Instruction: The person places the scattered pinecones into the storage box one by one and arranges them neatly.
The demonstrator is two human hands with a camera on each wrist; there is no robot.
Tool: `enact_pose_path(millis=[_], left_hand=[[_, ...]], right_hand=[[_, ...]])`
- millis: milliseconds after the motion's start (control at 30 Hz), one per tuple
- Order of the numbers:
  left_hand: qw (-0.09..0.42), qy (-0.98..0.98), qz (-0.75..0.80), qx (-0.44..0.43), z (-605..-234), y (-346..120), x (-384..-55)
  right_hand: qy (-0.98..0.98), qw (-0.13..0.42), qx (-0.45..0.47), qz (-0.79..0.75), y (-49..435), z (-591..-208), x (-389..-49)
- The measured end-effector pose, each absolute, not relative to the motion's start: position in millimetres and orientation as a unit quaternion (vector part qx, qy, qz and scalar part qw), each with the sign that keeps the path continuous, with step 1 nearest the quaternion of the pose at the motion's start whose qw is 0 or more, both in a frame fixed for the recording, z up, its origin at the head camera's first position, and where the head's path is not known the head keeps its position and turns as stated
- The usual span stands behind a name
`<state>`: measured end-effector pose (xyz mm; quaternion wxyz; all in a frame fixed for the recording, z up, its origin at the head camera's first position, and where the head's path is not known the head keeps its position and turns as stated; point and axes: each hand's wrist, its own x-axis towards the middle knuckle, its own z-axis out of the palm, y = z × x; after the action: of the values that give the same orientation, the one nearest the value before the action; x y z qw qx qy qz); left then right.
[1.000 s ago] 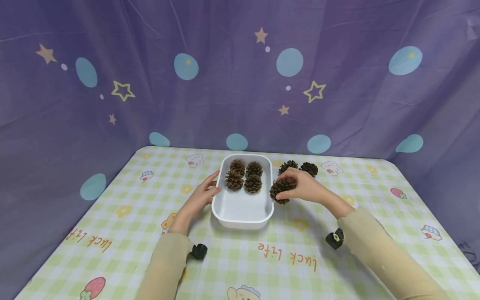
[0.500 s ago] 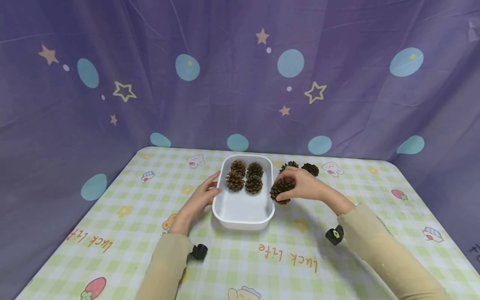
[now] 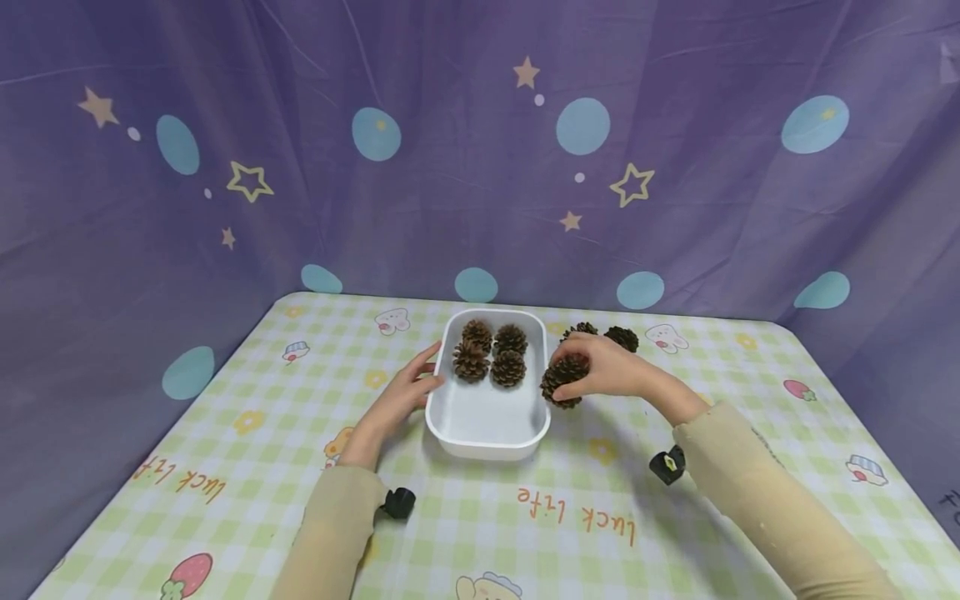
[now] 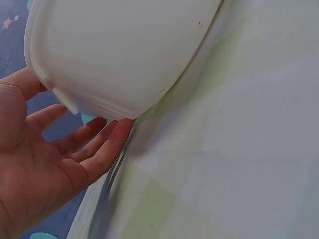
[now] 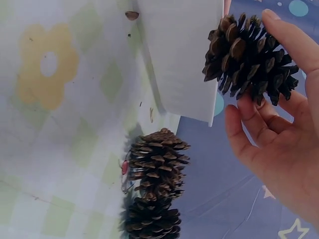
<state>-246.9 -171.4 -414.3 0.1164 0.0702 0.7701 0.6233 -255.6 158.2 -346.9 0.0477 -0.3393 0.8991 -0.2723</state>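
Note:
A white rectangular tub (image 3: 487, 417) stands on the table with several brown pine cones (image 3: 508, 367) grouped in its far half. My left hand (image 3: 403, 390) rests against the tub's left side, thumb at the rim; in the left wrist view, its loosely extended fingertips (image 4: 124, 125) touch the lower wall. Just outside the right rim, my right hand (image 3: 603, 371) holds another pine cone (image 3: 564, 383) between thumb and fingers. The right wrist view has this held pine cone (image 5: 249, 57) raised beside the tub wall (image 5: 184, 59).
Two more pine cones, one partly hidden (image 3: 581, 331) behind my right hand and one dark (image 3: 622, 338), lie right of the tub. A green-and-white checked cloth (image 3: 450, 517) covers the table. A purple curtain (image 3: 465, 208) hangs behind it.
Almost nothing moves. My right forearm shifts very slightly, while the pine cone stays beside the tub's right rim and my left hand keeps its place.

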Motion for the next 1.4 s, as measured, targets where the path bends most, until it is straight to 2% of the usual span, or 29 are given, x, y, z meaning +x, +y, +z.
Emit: enact_pose_path(millis=[200,667,900,1400], left_hand=[[0.115,0.773,0.62,0.065,-413.2,-171.0,-245.8],[0.111,0.78,0.612,0.069,-412.2,-173.5,-246.5],[0.127,0.775,0.616,0.061,-388.5,-166.3,-232.5],[0.129,0.778,0.612,0.058,-389.3,-164.3,-232.9]], right_hand=[[0.906,0.07,-0.304,-0.287,163.5,-353.2,-256.9],[0.891,0.051,-0.288,-0.348,181.4,-366.8,-258.8],[0.888,0.041,-0.294,-0.352,170.6,-352.5,-260.4],[0.883,0.026,-0.335,-0.329,134.4,-345.6,-265.2]])
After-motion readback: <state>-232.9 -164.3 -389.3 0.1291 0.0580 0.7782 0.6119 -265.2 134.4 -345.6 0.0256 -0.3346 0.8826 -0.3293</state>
